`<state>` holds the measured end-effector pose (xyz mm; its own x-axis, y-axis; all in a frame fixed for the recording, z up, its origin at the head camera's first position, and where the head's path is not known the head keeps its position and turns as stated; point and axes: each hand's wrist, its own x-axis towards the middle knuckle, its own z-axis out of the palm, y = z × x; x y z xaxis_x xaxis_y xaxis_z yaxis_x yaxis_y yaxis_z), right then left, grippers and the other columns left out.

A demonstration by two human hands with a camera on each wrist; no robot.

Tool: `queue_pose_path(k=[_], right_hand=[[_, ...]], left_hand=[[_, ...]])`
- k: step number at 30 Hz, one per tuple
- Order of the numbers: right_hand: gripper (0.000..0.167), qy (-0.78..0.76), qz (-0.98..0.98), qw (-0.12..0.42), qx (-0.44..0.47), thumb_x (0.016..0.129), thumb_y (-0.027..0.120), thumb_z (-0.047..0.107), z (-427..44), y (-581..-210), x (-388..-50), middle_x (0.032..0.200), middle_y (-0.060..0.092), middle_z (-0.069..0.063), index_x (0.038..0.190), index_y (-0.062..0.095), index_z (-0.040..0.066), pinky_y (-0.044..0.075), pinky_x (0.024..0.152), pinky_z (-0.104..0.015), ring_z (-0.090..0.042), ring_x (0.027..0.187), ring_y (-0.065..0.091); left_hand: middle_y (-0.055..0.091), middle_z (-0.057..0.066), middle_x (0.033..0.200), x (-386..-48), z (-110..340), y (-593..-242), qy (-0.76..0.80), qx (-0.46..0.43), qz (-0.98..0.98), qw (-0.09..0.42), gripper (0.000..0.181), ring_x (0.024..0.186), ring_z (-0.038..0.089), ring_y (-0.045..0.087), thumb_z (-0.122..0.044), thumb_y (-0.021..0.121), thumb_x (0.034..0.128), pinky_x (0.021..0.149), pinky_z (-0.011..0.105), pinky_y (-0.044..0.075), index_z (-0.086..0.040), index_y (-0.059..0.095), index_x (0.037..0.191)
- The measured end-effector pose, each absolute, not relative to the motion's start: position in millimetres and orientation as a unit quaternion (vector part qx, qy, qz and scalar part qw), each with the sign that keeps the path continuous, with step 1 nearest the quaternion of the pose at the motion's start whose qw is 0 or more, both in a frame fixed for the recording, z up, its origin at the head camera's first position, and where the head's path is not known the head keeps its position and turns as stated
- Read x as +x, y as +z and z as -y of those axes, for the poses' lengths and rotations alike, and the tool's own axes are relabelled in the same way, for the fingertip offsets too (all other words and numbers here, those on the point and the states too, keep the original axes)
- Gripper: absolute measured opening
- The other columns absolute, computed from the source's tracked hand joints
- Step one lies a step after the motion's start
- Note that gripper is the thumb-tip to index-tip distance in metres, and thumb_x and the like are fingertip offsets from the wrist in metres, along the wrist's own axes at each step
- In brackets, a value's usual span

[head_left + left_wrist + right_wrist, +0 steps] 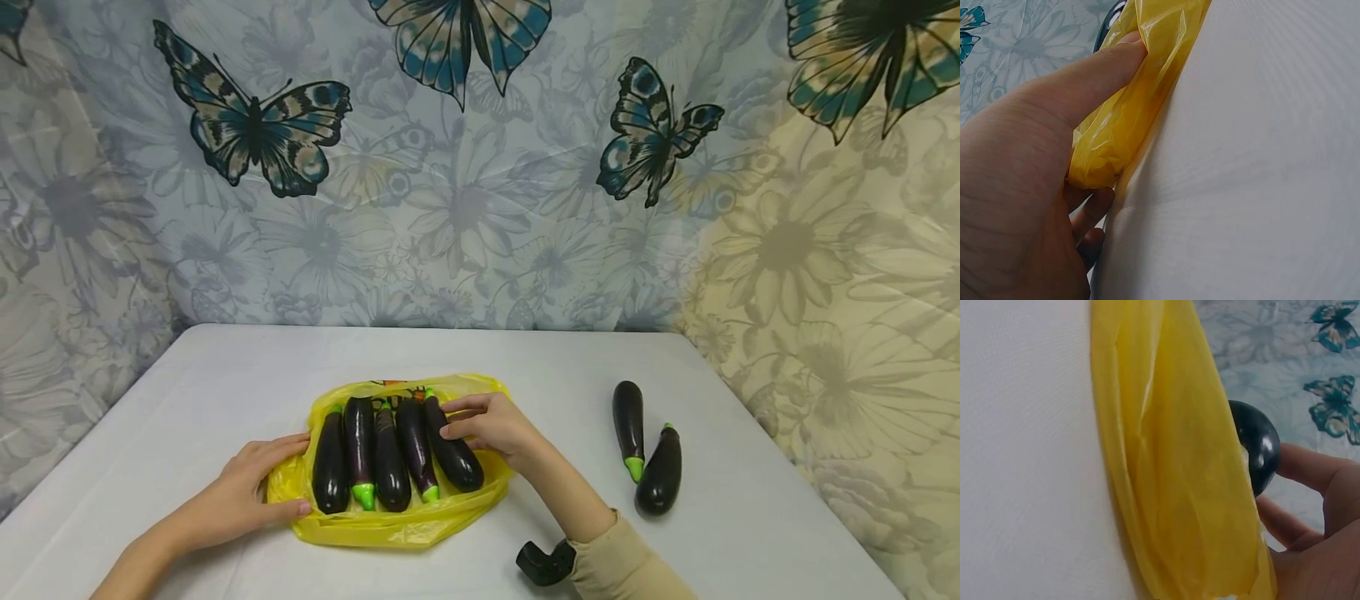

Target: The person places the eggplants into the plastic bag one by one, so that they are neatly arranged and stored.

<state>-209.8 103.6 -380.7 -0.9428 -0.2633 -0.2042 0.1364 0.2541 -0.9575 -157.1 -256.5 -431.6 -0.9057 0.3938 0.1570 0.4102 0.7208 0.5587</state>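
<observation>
A yellow plastic bag (pixel 397 533), its top opened wide, lies on the table with several dark eggplants (pixel 330 471) side by side in it. Some of their green stem ends point toward me, others away. My left hand (pixel 243 483) holds the bag's left end, thumb over the front rim and fingers at the back; the left wrist view shows the thumb (pixel 1100 72) against the plastic. At the bag's right side, my right hand (pixel 498 429) grips the rightmost eggplant (pixel 461 467) between thumb and fingers. The right wrist view shows that eggplant's rounded end (pixel 1265 447) beyond the bag's side.
Two more eggplants lie on the table to the right, one (pixel 628 417) slightly behind the other (pixel 660 475). A black curved object (pixel 542 565) sits by my right sleeve. Behind the white table (pixel 570 358) hangs a butterfly-patterned cloth (pixel 465 275).
</observation>
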Motion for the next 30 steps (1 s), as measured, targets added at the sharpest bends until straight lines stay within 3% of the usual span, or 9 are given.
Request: queue_pose_path(k=[5,13,30], right_hand=[[0.04,-0.615,-0.768,0.174,-0.042,0.08,0.08,0.007,-106.3,-384.6,-213.0,0.11,0.07,-0.008,0.118,0.07,0.003,0.052,0.07,-0.031,-0.019,0.093,0.065],[0.039,-0.605,-0.772,0.191,-0.038,0.08,0.081,0.008,-106.4,-386.5,-215.6,0.107,0.068,-0.008,0.116,0.069,0.002,0.054,0.077,-0.035,-0.021,0.091,0.064],[0.036,-0.621,-0.754,0.21,-0.039,0.083,0.077,0.004,-108.5,-389.8,-219.4,0.106,0.067,-0.012,0.118,0.067,-0.001,0.056,0.078,-0.038,-0.023,0.089,0.068]], left_hand=[[0.045,0.008,0.146,-158.0,255.1,-428.8,-0.305,-0.22,0.926,0.018,0.081,0.123,0.03,0.038,-0.052,0.077,0.0799,0.092,0.066,0.034,-0.011,0.049,0.144],[0.045,0.007,0.146,-156.6,257.2,-431.8,-0.306,-0.218,0.926,0.019,0.081,0.123,0.028,0.036,-0.052,0.077,0.08,0.093,0.066,0.034,-0.011,0.05,0.144],[0.045,0.008,0.145,-156.0,256.3,-431.4,-0.309,-0.213,0.927,0.012,0.082,0.123,0.029,0.037,-0.051,0.078,0.0799,0.093,0.066,0.034,-0.011,0.049,0.145]])
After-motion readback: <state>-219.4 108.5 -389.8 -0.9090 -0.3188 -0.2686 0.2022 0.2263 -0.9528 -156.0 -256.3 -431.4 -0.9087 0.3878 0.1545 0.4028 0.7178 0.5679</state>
